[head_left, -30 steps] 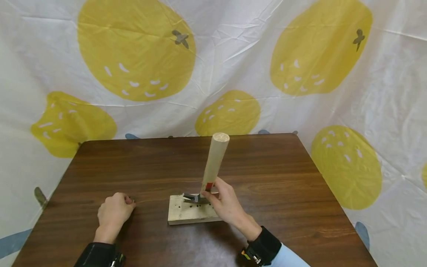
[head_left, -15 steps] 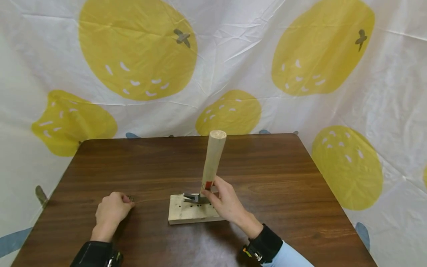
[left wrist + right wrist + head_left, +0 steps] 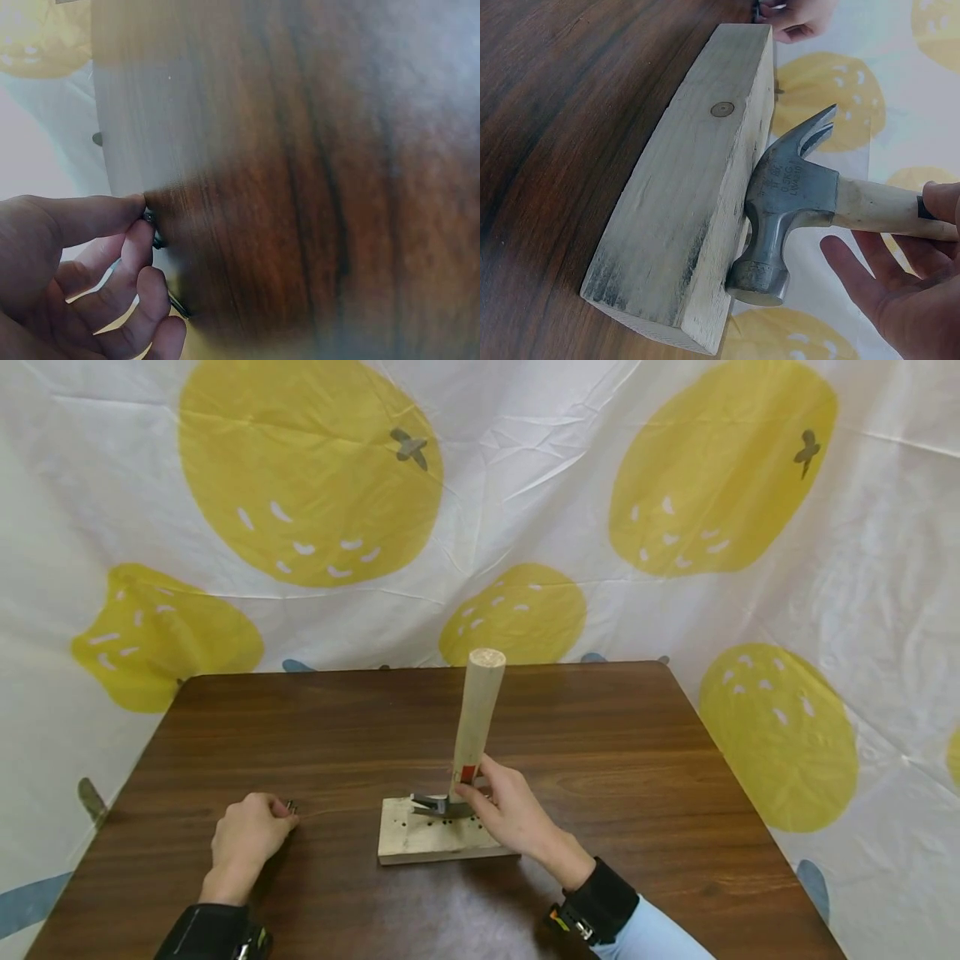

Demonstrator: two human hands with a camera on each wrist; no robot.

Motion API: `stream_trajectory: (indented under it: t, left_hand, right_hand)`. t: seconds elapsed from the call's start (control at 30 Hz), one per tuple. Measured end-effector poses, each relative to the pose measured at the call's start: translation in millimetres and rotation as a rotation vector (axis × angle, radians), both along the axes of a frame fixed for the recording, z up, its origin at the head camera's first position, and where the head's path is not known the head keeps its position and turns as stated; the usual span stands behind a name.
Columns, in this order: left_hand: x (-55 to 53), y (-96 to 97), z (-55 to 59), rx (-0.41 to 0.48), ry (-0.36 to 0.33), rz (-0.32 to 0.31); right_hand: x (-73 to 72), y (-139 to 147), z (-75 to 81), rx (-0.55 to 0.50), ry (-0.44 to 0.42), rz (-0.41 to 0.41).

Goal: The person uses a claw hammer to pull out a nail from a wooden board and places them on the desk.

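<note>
The right hand point(image 3: 517, 814) holds a claw hammer point(image 3: 478, 718) low on its pale wooden handle, thumb on one side and fingers on the other. Its handle points up, leaning slightly right. In the right wrist view the steel hammer head point(image 3: 791, 184) lies against the face of a wooden block point(image 3: 675, 150). Several small dark holes mark that block's top in the head view. The left hand point(image 3: 251, 835) is low over the table at left, pinching small slender metal pieces, like nails point(image 3: 150, 216), between thumb and fingertips. Fingers partly hide them.
A brown wood-grain table point(image 3: 637, 760) lies under both hands. A white sheet point(image 3: 517, 435) with yellow fruit prints hangs behind it and along its sides.
The hammer's handle has tipped a little to the left and stands more upright. The left hand has shifted slightly left, and the metal pieces at its fingertips show more.
</note>
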State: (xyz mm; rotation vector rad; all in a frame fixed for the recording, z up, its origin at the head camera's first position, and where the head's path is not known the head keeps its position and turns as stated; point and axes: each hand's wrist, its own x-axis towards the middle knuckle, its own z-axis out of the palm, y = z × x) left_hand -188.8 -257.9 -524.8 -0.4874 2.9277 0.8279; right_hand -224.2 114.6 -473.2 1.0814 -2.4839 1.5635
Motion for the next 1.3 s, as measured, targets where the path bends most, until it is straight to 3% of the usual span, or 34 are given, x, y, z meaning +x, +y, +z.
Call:
stream_trajectory:
  t: [0.27, 0.57, 0.8, 0.97, 1.1, 1.2, 1.3]
  left_hand:
    - [-1.4, 3.6, -1.5, -0.014, 0.019, -0.002]
    - [-4.2, 11.2, 2.6, -0.035, 0.082, 0.000]
    - [-8.8, 25.2, 7.2, -0.018, 0.153, -0.059]
    - [-13.5, 42.4, 12.2, 0.002, 0.316, -0.171]
    - [-18.7, 60.8, 14.9, 0.076, 0.443, -0.321]
    - [-21.7, 76.0, 15.0, 0.150, 0.485, -0.427]
    - [-24.3, 91.0, 15.4, 0.237, 0.478, -0.514]
  right_hand:
    - [-6.2, 2.4, 0.5, -0.020, 0.013, 0.025]
    - [-9.5, 5.1, 3.6, 0.015, 0.035, -0.026]
    - [-12.5, 4.6, 4.1, 0.029, 0.140, -0.068]
    - [-13.7, 3.4, 5.2, 0.029, 0.164, -0.080]
    - [-12.8, 3.3, 7.7, 0.072, 0.172, -0.086]
    - [-12.0, 3.4, 9.4, 0.106, 0.185, -0.099]
    - [-11.7, 3.6, 10.0, 0.120, 0.216, -0.112]
